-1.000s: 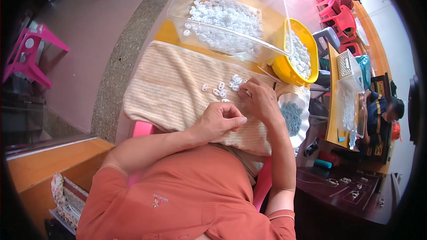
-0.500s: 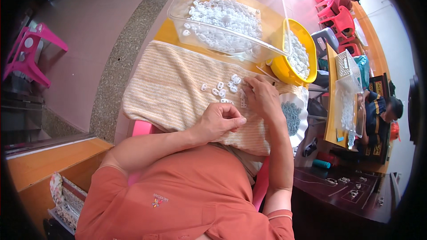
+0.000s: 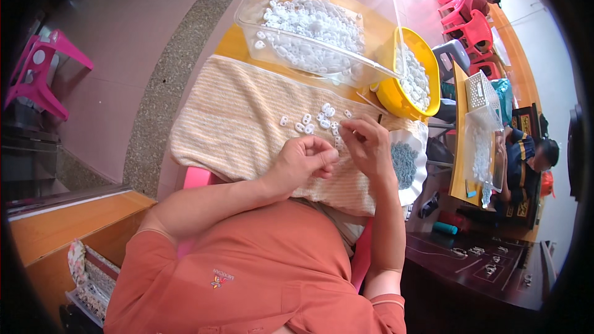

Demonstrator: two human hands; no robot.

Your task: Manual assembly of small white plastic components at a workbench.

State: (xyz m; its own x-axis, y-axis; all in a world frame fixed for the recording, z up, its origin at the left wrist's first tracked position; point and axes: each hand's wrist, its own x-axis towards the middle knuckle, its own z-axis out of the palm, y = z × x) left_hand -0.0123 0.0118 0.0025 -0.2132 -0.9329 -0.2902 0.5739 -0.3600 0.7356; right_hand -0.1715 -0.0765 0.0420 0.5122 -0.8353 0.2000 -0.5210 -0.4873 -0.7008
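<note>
Several small white oval plastic pieces (image 3: 308, 128), each with two holes, lie loose on the striped beige towel (image 3: 229, 111) in front of me. Just nearer than these, my left hand (image 3: 304, 162) is closed in a pinch; anything between its fingertips is too small to make out. Close on its right, my right hand (image 3: 370, 147) hovers by the pieces with thumb and forefinger brought together, and what they hold is hidden. A white fluted dish (image 3: 421, 154) of small grey-blue parts (image 3: 404, 166) sits beside my right wrist.
Beyond the towel stands a clear plastic bin (image 3: 247, 20) with many white pieces. A yellow tub (image 3: 387, 89) of white pieces is at its right. Further right, a person (image 3: 526, 154) sits at another table (image 3: 459, 124). A pink stool (image 3: 46, 74) stands on the floor at left.
My right hand has drawn back slightly toward me, uncovering a white piece at the far end of the group. My left hand has shifted a little, still pinched.
</note>
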